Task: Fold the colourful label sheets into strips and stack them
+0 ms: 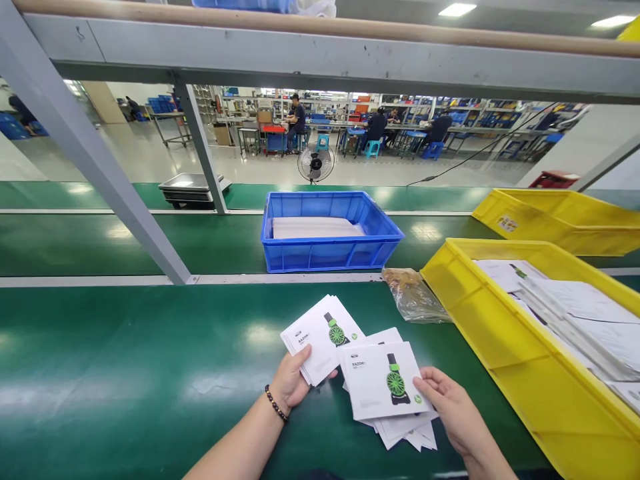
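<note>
My left hand [295,380] grips a small fanned stack of white booklets [320,337], thumb on top and fingers beneath. Their covers show the word RAZOR and a green-and-black device. Just right of it, my right hand [445,400] pinches the right edge of another white booklet [385,383] with the same cover. That booklet lies over a loose, uneven pile of booklets [400,430] on the green work surface [150,373]; its left edge comes close to the stack in my left hand. A dark bead bracelet is on my left wrist.
Ahead stands a blue bin [330,253] with white sheets inside. To the right, a yellow bin [480,333] holds many papers, and another yellow bin [565,227] sits behind it. A clear plastic bag [415,297] lies between. A grey metal post [115,160] slants down at left.
</note>
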A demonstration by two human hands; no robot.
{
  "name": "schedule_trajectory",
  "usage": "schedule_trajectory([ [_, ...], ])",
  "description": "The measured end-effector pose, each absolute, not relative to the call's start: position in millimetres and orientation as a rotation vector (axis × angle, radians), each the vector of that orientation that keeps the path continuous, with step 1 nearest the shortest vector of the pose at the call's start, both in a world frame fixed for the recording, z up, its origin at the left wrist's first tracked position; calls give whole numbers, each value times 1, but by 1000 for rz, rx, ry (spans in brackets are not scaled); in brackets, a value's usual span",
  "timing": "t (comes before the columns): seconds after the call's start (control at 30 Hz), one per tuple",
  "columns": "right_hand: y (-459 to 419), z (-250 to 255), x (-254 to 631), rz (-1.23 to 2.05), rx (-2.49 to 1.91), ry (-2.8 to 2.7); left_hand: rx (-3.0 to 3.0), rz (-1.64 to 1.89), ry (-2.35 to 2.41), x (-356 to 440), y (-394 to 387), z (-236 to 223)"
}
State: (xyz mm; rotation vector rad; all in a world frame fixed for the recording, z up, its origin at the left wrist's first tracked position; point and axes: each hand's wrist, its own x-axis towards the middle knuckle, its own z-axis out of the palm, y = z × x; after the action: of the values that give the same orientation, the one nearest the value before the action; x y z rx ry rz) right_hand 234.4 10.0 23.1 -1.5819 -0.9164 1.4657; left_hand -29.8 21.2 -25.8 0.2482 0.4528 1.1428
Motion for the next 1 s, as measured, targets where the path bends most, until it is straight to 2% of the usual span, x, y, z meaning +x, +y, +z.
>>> schedule_trajectory([
  [0.23,18,19,192,1495,-1442,-894,258,1077,418,-11,10,-29],
  [0.4,19,29,217,1400,-1576,-942,184,1157,431,-21,16,-27],
  [0.5,16,26,246,1258,-1763,-1013,131,1216,407,-32,24,-31],
  [0.67,12,19,261,706,-2002,-1240,162,1213,366,-39,27,-35],
  [0.73,12,21,248,770,-1922,-1259,191,1167,367,-34,23,-34],
  [0.9,17,23,200,1312,-1585,-1174,280,1088,406,-19,12,-30],
  [1.0,19,23,194,1377,-1528,-1182,297,1093,424,-19,12,-30],
])
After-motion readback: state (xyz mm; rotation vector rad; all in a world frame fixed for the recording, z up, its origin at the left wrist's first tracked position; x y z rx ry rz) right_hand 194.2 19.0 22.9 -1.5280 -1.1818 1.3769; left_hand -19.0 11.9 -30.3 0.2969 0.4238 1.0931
